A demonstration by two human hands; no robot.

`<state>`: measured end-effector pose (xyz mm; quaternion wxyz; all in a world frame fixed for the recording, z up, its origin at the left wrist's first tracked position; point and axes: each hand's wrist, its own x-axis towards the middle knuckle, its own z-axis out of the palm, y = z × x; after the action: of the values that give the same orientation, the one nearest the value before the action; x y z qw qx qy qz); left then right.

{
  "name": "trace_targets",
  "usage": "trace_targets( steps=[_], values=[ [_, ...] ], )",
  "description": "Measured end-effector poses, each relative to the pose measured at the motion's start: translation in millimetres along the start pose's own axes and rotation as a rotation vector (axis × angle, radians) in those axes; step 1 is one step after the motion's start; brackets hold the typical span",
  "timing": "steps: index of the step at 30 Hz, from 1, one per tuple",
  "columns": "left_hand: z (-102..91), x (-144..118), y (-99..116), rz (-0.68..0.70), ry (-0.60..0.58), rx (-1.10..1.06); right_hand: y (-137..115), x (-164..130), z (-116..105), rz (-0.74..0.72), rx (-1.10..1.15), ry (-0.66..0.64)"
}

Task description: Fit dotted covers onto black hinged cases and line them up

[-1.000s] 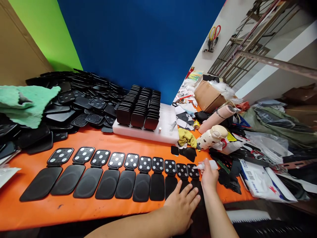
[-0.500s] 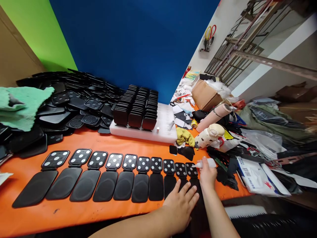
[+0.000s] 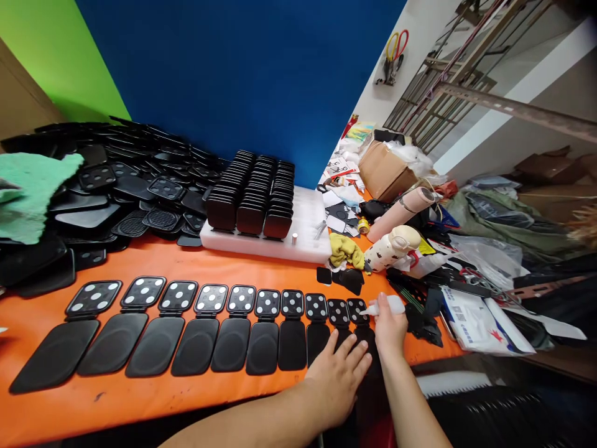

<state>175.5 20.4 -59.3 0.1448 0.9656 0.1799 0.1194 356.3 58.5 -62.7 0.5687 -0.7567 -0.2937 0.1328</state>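
A row of several black hinged plastic parts [image 3: 219, 323] lies along the orange table [image 3: 140, 398]; each upper square panel carries white dots. My right hand [image 3: 389, 330] is shut on a small white glue bottle [image 3: 390, 305] whose nozzle points left at the rightmost dotted panel [image 3: 357, 310]. My left hand [image 3: 338, 376] lies flat, fingers spread, on the lower flaps of the rightmost parts.
A heap of loose black parts [image 3: 116, 186] and a green cloth [image 3: 32, 186] fill the back left. A white tray [image 3: 308, 239] bears stacked black pieces. To the right lie a yellow rag [image 3: 346, 250], a cardboard box [image 3: 383, 171], bottles, papers and plastic bags.
The view has shifted a little, sliding the scene leftward. Both hands stay at the rightmost parts, the bottle nozzle still at the last dotted panel.
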Motion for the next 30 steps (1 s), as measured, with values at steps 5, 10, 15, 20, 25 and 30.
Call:
trace_targets(
  steps=[5,10,15,20,25,30],
  values=[
    [4.2,0,0,-0.005,0.011,-0.005,-6,-1,-5,-0.031,-0.066,-0.025],
    [7.0,0,0,-0.004,0.001,-0.009,-9,-2,-5,0.02,-0.001,0.012],
    [7.6,1,0,-0.004,0.002,-0.007,-14,-9,7,0.082,0.093,-0.025],
    [5.0,2,0,-0.002,-0.02,0.013,-24,-25,23,0.096,0.071,-0.197],
    [6.2,3,0,0.008,-0.025,0.018,-36,-31,23,0.061,-0.029,-0.275],
    [6.4,3,0,0.003,-0.031,0.025,-36,-26,20,0.05,-0.063,-0.253]
  ],
)
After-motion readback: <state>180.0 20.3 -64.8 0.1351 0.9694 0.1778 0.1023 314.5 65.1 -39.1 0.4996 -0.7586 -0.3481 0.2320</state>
